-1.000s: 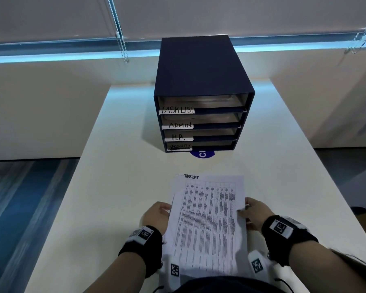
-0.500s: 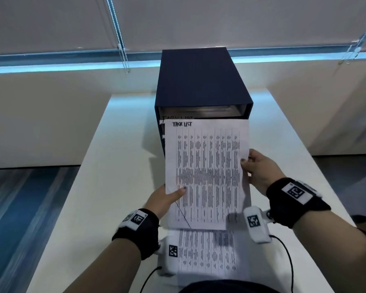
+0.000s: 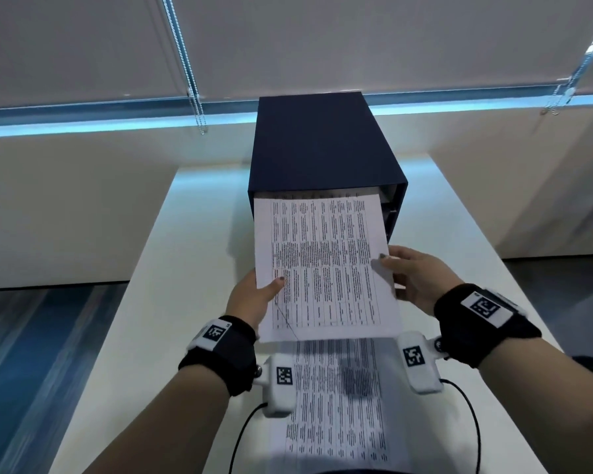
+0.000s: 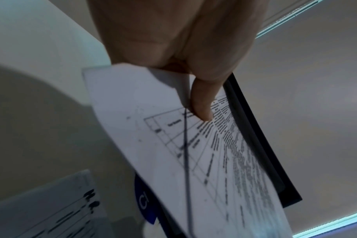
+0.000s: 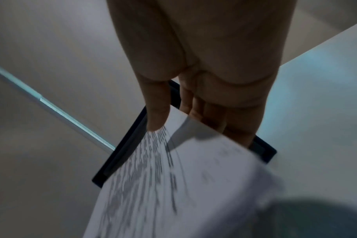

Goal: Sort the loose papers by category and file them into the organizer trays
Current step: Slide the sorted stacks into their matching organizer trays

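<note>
- We hold one printed sheet (image 3: 326,265) in both hands, its far edge at the mouth of the top tray of the dark blue organizer (image 3: 326,145).
- Our left hand (image 3: 250,299) pinches the sheet's left edge, thumb on top of the print, fingers beneath.
- Our right hand (image 3: 415,278) pinches the right edge the same way, thumb on top.
- The sheet tilts up from our hands to the tray opening.
- The remaining stack of papers (image 3: 339,405) lies flat on the white table (image 3: 158,330), under our wrists and nearer to us than the organizer.
- The organizer stands at the table's far end.
</note>
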